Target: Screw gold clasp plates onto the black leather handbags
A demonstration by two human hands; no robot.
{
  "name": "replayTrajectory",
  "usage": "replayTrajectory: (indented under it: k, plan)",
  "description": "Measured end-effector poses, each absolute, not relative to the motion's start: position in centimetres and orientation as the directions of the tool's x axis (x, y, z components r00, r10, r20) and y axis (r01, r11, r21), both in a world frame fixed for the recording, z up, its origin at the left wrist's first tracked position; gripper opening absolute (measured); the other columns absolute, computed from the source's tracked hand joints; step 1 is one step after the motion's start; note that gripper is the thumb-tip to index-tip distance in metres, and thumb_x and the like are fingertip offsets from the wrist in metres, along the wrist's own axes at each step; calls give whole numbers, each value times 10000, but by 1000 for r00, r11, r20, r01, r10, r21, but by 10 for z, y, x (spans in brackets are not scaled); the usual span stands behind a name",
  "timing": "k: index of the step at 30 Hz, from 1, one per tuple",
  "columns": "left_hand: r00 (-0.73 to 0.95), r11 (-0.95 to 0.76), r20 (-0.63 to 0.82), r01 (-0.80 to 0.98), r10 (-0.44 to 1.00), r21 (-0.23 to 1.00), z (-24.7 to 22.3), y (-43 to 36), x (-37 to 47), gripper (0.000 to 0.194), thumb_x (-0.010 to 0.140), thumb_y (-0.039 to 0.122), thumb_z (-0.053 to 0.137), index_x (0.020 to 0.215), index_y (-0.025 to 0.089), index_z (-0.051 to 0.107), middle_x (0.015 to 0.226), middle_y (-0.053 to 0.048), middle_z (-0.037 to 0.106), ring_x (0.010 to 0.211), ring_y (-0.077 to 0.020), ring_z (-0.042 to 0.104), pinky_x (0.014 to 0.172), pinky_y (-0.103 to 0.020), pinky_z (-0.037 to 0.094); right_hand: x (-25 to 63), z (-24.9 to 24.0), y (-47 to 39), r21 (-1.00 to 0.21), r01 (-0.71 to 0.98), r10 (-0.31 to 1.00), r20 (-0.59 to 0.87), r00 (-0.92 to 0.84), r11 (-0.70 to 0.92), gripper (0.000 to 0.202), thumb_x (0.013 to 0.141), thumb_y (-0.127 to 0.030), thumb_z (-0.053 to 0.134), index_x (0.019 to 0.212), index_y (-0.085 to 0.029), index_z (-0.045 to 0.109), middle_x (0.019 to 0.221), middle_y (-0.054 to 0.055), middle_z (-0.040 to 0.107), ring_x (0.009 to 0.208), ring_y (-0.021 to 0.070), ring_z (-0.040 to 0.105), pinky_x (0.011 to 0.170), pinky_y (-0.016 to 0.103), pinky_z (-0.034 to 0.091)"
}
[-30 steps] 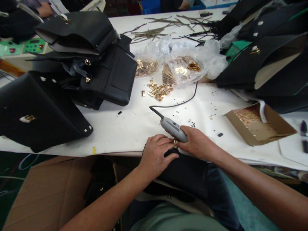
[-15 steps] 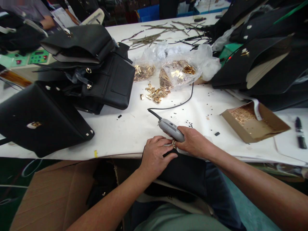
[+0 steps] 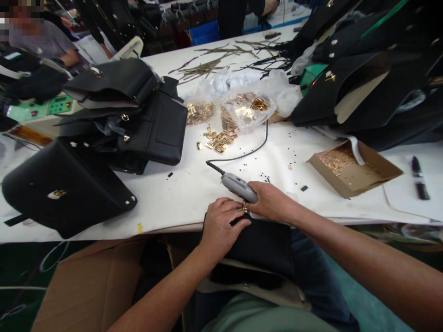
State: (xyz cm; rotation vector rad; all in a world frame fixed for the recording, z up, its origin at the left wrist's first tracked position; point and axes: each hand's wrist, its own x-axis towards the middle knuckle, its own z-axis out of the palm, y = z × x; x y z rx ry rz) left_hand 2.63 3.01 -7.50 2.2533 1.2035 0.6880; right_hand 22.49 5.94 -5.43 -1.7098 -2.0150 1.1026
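My right hand (image 3: 270, 201) is wrapped round a grey electric screwdriver (image 3: 238, 186), whose black cord runs back over the white table. The tool's end is hidden by my hand, close to a gold metal clasp (image 3: 245, 207). This clasp sits at the top edge of a black handbag (image 3: 265, 242) lying on my lap against the table edge. With its fingers bent over the bag's edge, my left hand (image 3: 221, 226) grips the bag, fingertips at the clasp.
Left of my hands stand several black handbags (image 3: 69, 180). Loose gold plates (image 3: 218, 140) lie before clear plastic bags (image 3: 244, 110) of gold parts. At right are a cardboard tray (image 3: 360, 182) of small screws and a marker (image 3: 420, 177). A co-worker (image 3: 44, 44) sits far left.
The view has shifted slightly, so the table items appear moved. Both hands keep their hold on the screwdriver and the handbag, with little visible movement between them.
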Motion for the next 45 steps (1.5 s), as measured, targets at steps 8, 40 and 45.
replayTrajectory:
  k: [8, 40, 45]
  plan:
    - [425, -442, 203, 598, 882, 668, -75, 27, 30, 176, 742, 234, 892, 881, 241, 785, 1021, -24, 779, 1037, -251, 637, 944, -461, 506, 226, -58, 59, -693, 720, 937, -242, -253, 15, 170, 799, -341, 713, 842, -227, 595, 829, 54, 699, 725, 214, 625, 614, 276, 376]
    - [452, -453, 173, 640, 875, 621, -72, 24, 30, 181, 774, 262, 872, 932, 257, 783, 1038, -13, 774, 1028, -245, 631, 912, -441, 489, 224, -53, 57, -699, 715, 925, -270, -267, 3, 143, 774, -256, 684, 875, -219, 590, 812, 34, 682, 741, 206, 626, 634, 261, 396]
    - [547, -548, 175, 657, 819, 518, -74, 21, 27, 170, 874, 299, 778, 1043, 278, 768, 1149, -21, 747, 1097, -254, 608, 913, -446, 487, 222, -52, 57, -683, 730, 926, -275, -259, 1, 133, 758, -257, 668, 836, -210, 573, 794, 33, 664, 722, 202, 606, 621, 267, 381]
